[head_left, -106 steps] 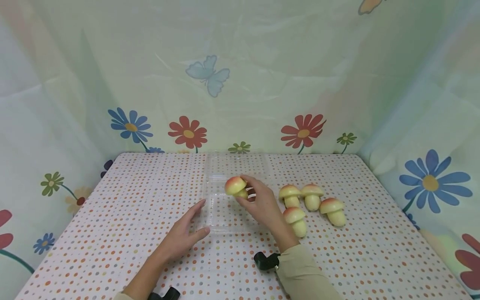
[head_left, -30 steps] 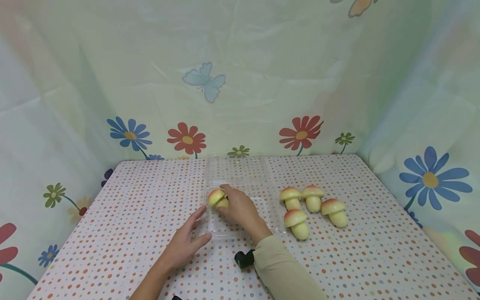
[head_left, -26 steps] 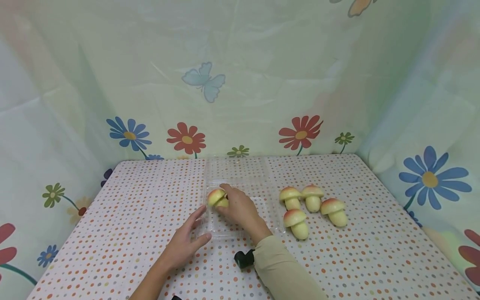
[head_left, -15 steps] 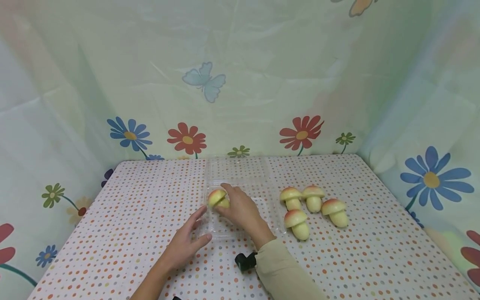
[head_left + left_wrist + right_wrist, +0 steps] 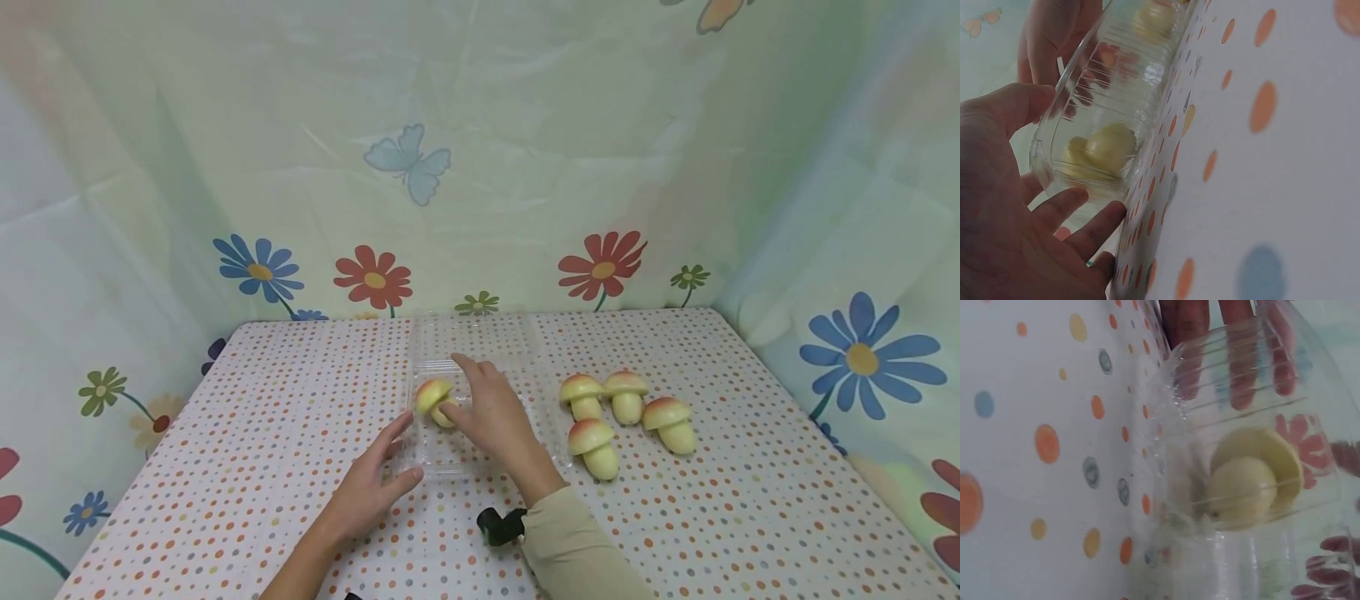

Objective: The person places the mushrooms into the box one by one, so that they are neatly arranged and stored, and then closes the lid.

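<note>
A toy mushroom, yellow with a reddish cap, lies tilted in the left part of a clear plastic box whose lid is folded back. My right hand hovers over the box, thumb and fingers spread; the thumb overlaps the stem in the head view. Through the clear wall in the right wrist view, the mushroom sits with no fingers round it. My left hand rests at the box's left edge with extended fingers. In the left wrist view its thumb touches the rim.
To the right of the box, several more toy mushrooms lie on the dotted tablecloth. The box lid extends toward the back edge. A flowered curtain closes off the back and sides.
My right hand carried the toy mushroom leftward into the box, then let it go, spread its fingers and drew back slightly to the right. The left hand stayed at the box edge.
</note>
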Available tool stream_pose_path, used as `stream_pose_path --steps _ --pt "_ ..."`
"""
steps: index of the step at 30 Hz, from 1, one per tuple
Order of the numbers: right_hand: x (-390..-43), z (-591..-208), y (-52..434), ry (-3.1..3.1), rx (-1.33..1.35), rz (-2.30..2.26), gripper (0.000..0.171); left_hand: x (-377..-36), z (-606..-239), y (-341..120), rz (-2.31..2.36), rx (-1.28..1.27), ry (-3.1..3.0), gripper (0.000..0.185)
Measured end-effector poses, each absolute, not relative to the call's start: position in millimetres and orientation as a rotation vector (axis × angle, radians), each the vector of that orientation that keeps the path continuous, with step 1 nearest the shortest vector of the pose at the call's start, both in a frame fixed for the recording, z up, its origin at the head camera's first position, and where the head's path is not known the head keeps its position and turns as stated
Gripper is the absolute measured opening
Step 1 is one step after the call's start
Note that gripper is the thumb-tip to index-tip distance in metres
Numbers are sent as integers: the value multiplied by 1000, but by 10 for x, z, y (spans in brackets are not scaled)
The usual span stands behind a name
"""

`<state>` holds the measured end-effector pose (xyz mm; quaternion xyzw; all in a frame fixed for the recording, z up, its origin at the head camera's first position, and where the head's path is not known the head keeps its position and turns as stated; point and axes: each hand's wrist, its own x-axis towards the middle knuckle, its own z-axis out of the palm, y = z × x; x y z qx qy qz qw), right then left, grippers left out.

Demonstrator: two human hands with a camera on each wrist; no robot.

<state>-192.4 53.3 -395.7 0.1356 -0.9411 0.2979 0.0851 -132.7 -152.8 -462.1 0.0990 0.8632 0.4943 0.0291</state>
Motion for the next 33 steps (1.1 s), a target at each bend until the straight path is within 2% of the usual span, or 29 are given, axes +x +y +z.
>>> stream_pose_path --steps 33 --pt "-1867 -3704 919 -2683 316 856 67 -1315 -4604 -1535 1569 294 2625 79"
